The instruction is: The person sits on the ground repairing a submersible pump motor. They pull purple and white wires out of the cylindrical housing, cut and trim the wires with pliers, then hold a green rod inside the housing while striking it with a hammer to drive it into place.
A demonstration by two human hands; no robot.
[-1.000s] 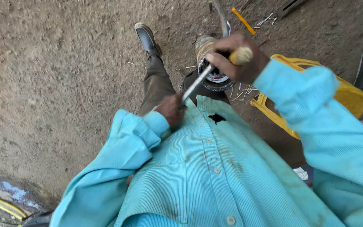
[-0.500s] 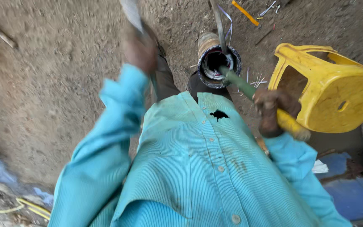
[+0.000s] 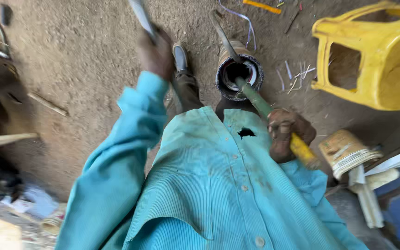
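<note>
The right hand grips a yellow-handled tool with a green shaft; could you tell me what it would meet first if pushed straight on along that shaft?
The right hand would most likely drive the green shaft into the round dark cylindrical part standing on the dirt floor; the tip already looks inside its opening, though depth is unclear.

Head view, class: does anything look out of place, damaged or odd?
Yes. The yellow plastic stool lies tipped on its side on the dirt, and the turquoise shirt has a dark hole or stain near the collar.
</note>
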